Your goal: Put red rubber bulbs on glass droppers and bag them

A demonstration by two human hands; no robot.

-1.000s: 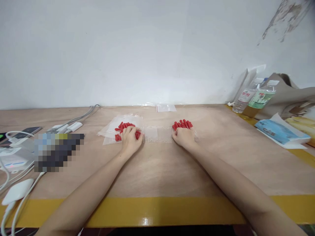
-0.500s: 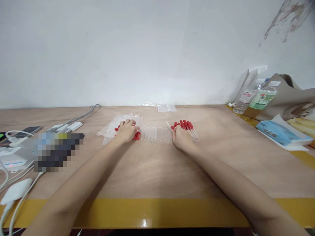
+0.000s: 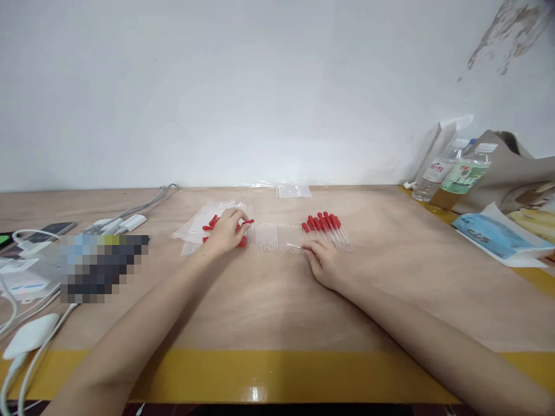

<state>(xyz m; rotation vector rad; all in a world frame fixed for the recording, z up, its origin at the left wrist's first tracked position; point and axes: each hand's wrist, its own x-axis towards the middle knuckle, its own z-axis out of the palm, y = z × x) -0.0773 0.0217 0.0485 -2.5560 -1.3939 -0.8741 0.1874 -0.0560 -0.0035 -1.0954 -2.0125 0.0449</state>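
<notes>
My left hand (image 3: 226,231) is closed, with a red rubber dropper bulb (image 3: 248,222) pinched at its fingertips. Under and around that hand, several loose red bulbs (image 3: 213,220) lie on clear plastic bags (image 3: 191,226). A glass dropper tube (image 3: 293,247) points left from the pinched fingers of my right hand (image 3: 323,261). Between the hands, a row of bare glass tubes (image 3: 265,236) lies side by side on the table. Just beyond my right hand is a group of droppers (image 3: 325,222) with red bulbs fitted on their glass tubes.
Cables, chargers (image 3: 30,274) and a phone (image 3: 52,231) crowd the left side. On the right stand two bottles (image 3: 463,173) by a brown paper bag (image 3: 515,179), with a blue tissue pack (image 3: 498,234) in front. A small plastic bag (image 3: 295,191) lies near the wall.
My left hand has picked a red bulb from the pile and raised it at its fingertips. My right hand has drawn nearer to me, its glass tube now lying almost level.
</notes>
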